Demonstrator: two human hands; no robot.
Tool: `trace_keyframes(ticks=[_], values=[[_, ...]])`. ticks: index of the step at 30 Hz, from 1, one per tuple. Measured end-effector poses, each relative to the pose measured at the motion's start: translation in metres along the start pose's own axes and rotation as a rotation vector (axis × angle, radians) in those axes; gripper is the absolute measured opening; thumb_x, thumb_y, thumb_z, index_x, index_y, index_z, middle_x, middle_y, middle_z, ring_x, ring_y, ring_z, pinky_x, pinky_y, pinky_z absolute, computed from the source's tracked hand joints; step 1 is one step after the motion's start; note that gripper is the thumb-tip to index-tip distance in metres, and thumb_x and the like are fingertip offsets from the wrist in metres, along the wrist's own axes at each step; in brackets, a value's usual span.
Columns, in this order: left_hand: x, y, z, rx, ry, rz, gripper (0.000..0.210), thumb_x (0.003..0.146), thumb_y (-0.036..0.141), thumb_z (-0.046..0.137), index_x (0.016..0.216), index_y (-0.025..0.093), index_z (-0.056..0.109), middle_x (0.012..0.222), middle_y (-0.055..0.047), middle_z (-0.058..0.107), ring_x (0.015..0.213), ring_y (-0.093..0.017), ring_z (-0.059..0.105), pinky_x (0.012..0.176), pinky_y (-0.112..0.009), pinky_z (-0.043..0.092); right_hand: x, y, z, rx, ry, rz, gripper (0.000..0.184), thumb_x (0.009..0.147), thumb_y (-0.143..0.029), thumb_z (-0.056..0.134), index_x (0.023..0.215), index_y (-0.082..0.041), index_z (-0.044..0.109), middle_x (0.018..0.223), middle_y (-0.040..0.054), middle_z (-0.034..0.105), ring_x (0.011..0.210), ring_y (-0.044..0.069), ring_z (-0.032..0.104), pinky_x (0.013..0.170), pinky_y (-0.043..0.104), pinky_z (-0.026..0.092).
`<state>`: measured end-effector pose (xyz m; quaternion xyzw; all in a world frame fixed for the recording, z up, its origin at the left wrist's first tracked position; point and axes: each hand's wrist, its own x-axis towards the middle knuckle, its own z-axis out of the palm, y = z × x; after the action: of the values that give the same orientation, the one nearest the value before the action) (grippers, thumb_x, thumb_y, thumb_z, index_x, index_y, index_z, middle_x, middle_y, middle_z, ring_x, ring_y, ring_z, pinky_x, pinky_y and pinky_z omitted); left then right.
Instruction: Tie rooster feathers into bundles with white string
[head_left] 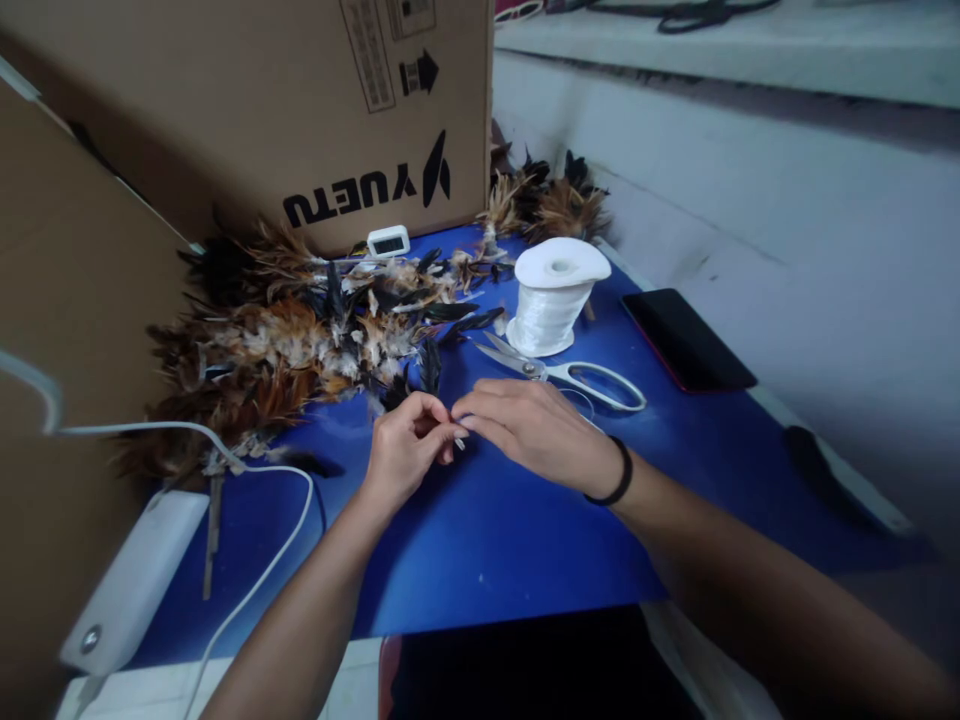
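Close together over the table's middle, both my hands have their fingers pinched. My left hand (405, 450) is closed on a small dark feather (429, 368), whose vane shows beyond the knuckles; a pale tip (460, 443) sticks out below the thumb. My right hand (536, 430), with a black band on its wrist, pinches at the same spot, fingertips touching the left ones. A thin white thread (579, 400) loops out behind the right hand; its end at the fingers is hidden. Just beyond lie scissors (534, 370) with white handles, blades apart, beside a white spool (553, 305) of thread.
Brown and black feathers (277, 340) pile up at the left and back of the blue table (495, 560). A cardboard box (247, 120) stands behind them, near a small white digital display (388, 241). A phone (686, 338) lies right; a white power strip (139, 580) and cable lie left.
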<state>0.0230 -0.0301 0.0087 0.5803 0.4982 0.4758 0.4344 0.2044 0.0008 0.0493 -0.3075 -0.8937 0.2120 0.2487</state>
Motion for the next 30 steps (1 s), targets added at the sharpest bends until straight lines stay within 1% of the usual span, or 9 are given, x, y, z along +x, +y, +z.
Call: trace_keyframes(ticks=[5, 9, 13, 18, 21, 23, 26, 28, 30], values=[[-0.001, 0.003, 0.000, 0.013, -0.038, -0.013, 0.021, 0.073, 0.031, 0.072, 0.075, 0.015, 0.057, 0.051, 0.003, 0.058, 0.042, -0.009, 0.055, 0.043, -0.019, 0.045, 0.002, 0.000, 0.000, 0.026, 0.015, 0.066, 0.018, 0.091, -0.017, 0.046, 0.085, -0.016, 0.063, 0.081, 0.0019, 0.062, 0.073, 0.011, 0.056, 0.068, 0.024, 0.037], [-0.001, 0.006, 0.000, 0.024, -0.038, -0.027, 0.021, 0.072, 0.032, 0.072, 0.074, 0.015, 0.059, 0.050, 0.003, 0.058, 0.042, -0.009, 0.055, 0.043, -0.019, 0.045, 0.002, 0.001, -0.004, 0.138, 0.031, 0.085, 0.017, 0.089, -0.012, 0.045, 0.094, -0.018, 0.060, 0.080, -0.0010, 0.062, 0.069, 0.009, 0.054, 0.065, 0.022, 0.036], [-0.001, 0.006, 0.000, 0.045, -0.031, -0.029, 0.022, 0.072, 0.033, 0.072, 0.074, 0.015, 0.061, 0.051, 0.002, 0.058, 0.042, -0.009, 0.055, 0.043, -0.019, 0.045, 0.000, 0.001, -0.010, 0.168, 0.009, 0.105, 0.018, 0.087, -0.011, 0.046, 0.098, -0.018, 0.058, 0.074, -0.0028, 0.059, 0.063, 0.009, 0.050, 0.062, 0.022, 0.034], [-0.002, 0.009, 0.001, 0.156, -0.051, 0.017, 0.020, 0.074, 0.034, 0.070, 0.074, 0.016, 0.062, 0.055, 0.001, 0.060, 0.043, -0.010, 0.056, 0.044, -0.020, 0.045, -0.002, -0.004, -0.013, 0.137, -0.039, 0.022, 0.021, 0.087, -0.007, 0.042, 0.097, -0.019, 0.056, 0.082, 0.0008, 0.060, 0.075, 0.012, 0.052, 0.068, 0.025, 0.036], [-0.004, 0.012, 0.002, 0.251, -0.075, 0.063, 0.018, 0.075, 0.033, 0.070, 0.072, 0.016, 0.062, 0.055, 0.001, 0.060, 0.044, -0.010, 0.056, 0.046, -0.019, 0.044, -0.002, -0.006, -0.011, 0.096, -0.047, -0.051, 0.019, 0.086, -0.007, 0.042, 0.094, -0.019, 0.056, 0.081, 0.0022, 0.057, 0.076, 0.013, 0.051, 0.067, 0.025, 0.036], [-0.005, 0.013, 0.002, 0.265, -0.092, 0.054, 0.019, 0.076, 0.032, 0.069, 0.069, 0.016, 0.061, 0.053, 0.001, 0.059, 0.044, -0.009, 0.054, 0.046, -0.019, 0.042, -0.001, -0.005, -0.009, 0.076, -0.037, -0.091, 0.017, 0.087, -0.009, 0.042, 0.091, -0.018, 0.056, 0.079, 0.0026, 0.055, 0.075, 0.014, 0.049, 0.066, 0.025, 0.037], [-0.005, 0.016, 0.003, 0.131, -0.130, -0.069, 0.020, 0.077, 0.033, 0.067, 0.071, 0.016, 0.058, 0.047, 0.003, 0.055, 0.040, -0.008, 0.051, 0.042, -0.018, 0.040, 0.003, -0.001, -0.004, 0.056, 0.036, -0.119, 0.017, 0.088, -0.010, 0.042, 0.086, -0.017, 0.057, 0.078, 0.0030, 0.054, 0.075, 0.014, 0.048, 0.069, 0.027, 0.038], [-0.004, 0.017, 0.003, -0.016, -0.136, -0.145, 0.023, 0.076, 0.034, 0.068, 0.072, 0.015, 0.055, 0.046, 0.004, 0.055, 0.036, -0.008, 0.049, 0.040, -0.018, 0.038, 0.004, 0.001, -0.003, 0.036, 0.146, -0.123, 0.017, 0.087, -0.009, 0.043, 0.084, -0.017, 0.057, 0.081, 0.0039, 0.057, 0.081, 0.016, 0.049, 0.076, 0.031, 0.039], [-0.003, 0.019, 0.003, -0.135, -0.120, -0.164, 0.026, 0.073, 0.034, 0.071, 0.072, 0.015, 0.054, 0.047, 0.004, 0.056, 0.034, -0.007, 0.048, 0.038, -0.018, 0.038, 0.004, 0.001, -0.005, 0.046, 0.271, -0.129, 0.017, 0.084, -0.007, 0.044, 0.081, -0.018, 0.057, 0.086, 0.0047, 0.060, 0.088, 0.018, 0.050, 0.083, 0.034, 0.037]])
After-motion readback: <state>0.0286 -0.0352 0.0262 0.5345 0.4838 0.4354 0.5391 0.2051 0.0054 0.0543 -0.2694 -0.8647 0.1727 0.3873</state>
